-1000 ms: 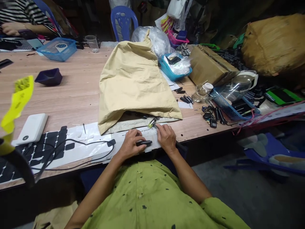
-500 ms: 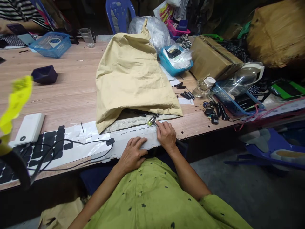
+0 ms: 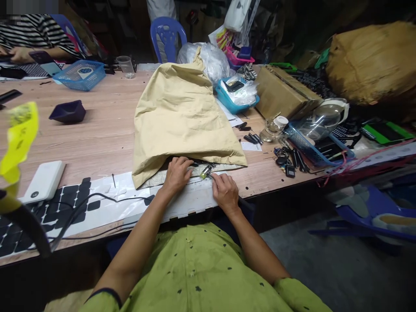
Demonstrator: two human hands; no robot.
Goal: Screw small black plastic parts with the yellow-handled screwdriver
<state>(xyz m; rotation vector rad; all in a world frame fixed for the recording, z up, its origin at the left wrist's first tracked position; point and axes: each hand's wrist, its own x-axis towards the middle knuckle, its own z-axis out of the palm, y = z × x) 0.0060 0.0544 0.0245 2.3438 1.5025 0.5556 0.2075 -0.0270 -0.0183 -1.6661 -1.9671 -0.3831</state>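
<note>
My left hand (image 3: 177,173) reaches under the front edge of a big tan paper bag (image 3: 183,115) lying on the wooden table (image 3: 97,130); its fingertips are curled over something dark and partly hidden there. My right hand (image 3: 225,190) grips a small screwdriver with a clear yellow-green handle (image 3: 205,172), its tip pointing toward the bag's opening. Both hands rest over a long white panel (image 3: 191,201) at the table's near edge. A black cable (image 3: 97,199) crosses the panel to the left.
A white power bank (image 3: 43,181) and black solar cells (image 3: 61,208) lie at left. Blue baskets (image 3: 79,74), a dark tray (image 3: 67,112), a cardboard box (image 3: 282,93), keys (image 3: 286,158) and clutter fill the right side. Another person's striped sleeve (image 3: 32,37) is far left.
My left hand put down the black pen-like item, lay flat on the panel, then moved forward to the bag's opening. My right hand stayed on the screwdriver.
</note>
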